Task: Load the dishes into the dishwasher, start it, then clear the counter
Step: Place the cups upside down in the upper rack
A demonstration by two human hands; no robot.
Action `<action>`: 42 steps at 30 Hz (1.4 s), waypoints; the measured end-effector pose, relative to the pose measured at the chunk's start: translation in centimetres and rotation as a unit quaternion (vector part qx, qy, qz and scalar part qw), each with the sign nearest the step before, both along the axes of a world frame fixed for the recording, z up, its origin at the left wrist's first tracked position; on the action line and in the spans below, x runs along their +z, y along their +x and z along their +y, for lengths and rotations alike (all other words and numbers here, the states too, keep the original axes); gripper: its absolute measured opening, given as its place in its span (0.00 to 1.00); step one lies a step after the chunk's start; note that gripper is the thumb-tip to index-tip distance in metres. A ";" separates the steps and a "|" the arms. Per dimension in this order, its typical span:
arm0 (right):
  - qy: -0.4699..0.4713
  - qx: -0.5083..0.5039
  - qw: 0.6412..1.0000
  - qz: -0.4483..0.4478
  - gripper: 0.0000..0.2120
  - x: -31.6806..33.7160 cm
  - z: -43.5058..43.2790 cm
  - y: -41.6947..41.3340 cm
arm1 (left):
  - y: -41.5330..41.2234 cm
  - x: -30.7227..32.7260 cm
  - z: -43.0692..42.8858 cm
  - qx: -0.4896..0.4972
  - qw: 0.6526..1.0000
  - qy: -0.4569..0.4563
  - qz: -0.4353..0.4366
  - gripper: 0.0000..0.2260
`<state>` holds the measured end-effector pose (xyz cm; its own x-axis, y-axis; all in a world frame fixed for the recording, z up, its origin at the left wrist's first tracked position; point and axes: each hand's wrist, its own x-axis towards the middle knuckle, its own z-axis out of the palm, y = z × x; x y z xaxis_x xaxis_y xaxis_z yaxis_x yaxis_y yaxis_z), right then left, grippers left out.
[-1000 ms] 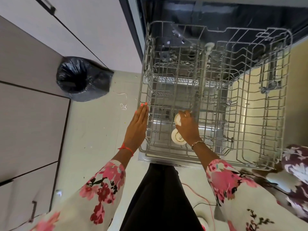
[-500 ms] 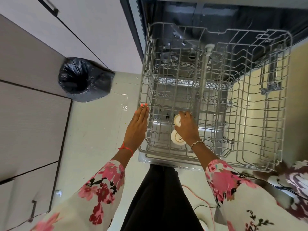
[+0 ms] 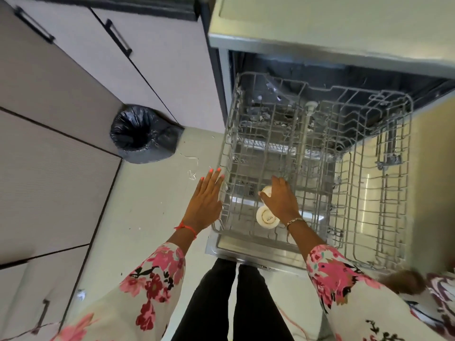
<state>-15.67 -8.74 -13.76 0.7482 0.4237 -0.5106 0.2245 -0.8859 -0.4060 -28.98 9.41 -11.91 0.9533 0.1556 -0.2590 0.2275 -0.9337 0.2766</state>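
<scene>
Saw a black-lined bin (image 3: 138,134) on the floor at far left, apart from the work. Found the left hand (image 3: 205,203) released, straight fingers flat against the left wall of the pulled-out rack (image 3: 369,217). Counted two white cups upside down in the rack's near-left corner: lower cup (image 3: 267,219) set down, upper cup (image 3: 265,190) just beyond it, grasped from above by the right hand (image 3: 283,200). Made out small dark print on the lower cup's base, too small to read. Judged loading barely begun, with no other dishes showing in the rack, and starting the machine and clearing the worktop yet to do.

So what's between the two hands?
In the head view, only the rack's grey wire side wall and a few bare rack wires lie between the left hand and the right hand.
</scene>
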 end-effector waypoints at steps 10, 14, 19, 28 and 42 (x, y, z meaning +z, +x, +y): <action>0.076 0.119 0.981 -0.130 0.27 10.3 10.7 0.1 | -2.1 7.6 11.7 0.109 0.992 0.028 -0.052 0.32; 0.102 0.118 0.973 -0.172 0.29 12.5 17.7 0.2 | -2.0 9.8 19.2 0.103 0.991 0.029 -0.076 0.33; 0.112 0.109 0.958 -0.241 0.29 15.0 25.5 0.3 | -0.8 12.6 28.3 0.087 0.990 0.026 -0.104 0.34; 0.144 0.104 0.934 -0.308 0.29 19.9 35.5 6.1 | 6.0 16.3 39.9 0.098 0.981 0.028 -0.164 0.33; 0.247 0.151 0.910 -0.297 0.24 26.7 55.7 28.4 | 22.2 17.2 57.4 0.184 0.969 0.008 -0.167 0.34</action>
<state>12.73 46.96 12.99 0.6422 0.7231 0.2543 0.7367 -0.4907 -0.4652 -6.81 66.83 5.27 0.8624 0.5027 0.0591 0.4467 -0.8108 0.3782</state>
